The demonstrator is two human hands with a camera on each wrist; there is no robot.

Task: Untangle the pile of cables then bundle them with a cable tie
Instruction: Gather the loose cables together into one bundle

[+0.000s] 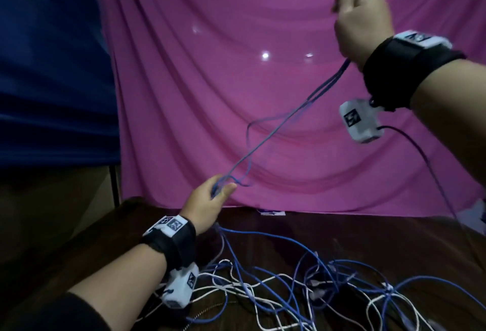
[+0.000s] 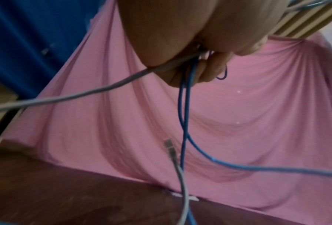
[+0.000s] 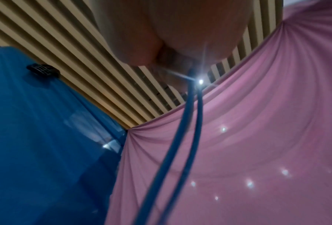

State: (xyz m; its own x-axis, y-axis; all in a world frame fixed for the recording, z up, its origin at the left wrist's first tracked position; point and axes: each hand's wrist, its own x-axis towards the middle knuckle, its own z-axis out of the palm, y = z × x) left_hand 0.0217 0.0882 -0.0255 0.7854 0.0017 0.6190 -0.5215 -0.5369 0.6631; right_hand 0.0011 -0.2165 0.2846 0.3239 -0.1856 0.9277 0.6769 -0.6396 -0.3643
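Note:
A tangled pile of blue and white cables (image 1: 302, 286) lies on the dark wooden table (image 1: 368, 236). My right hand (image 1: 361, 15) is raised high at the upper right, gripping a doubled blue cable (image 1: 286, 118) whose ends stick up above the fist. Two blue strands (image 3: 180, 137) run down from that fist. They stretch diagonally down to my left hand (image 1: 210, 202), which pinches them just above the table's far edge. In the left wrist view the left hand's fingers (image 2: 209, 71) curl round blue strands (image 2: 182, 106) and a grey cable (image 2: 84, 94). A grey plug (image 2: 169, 146) dangles below.
A pink cloth (image 1: 236, 68) hangs behind the table, and a blue cloth (image 1: 47, 54) hangs at the left. A white paper marker (image 1: 272, 212) lies at the table's far edge. A slatted ceiling (image 3: 65, 38) shows above. A thin cable runs from the right wrist camera (image 1: 361, 120) down to the right.

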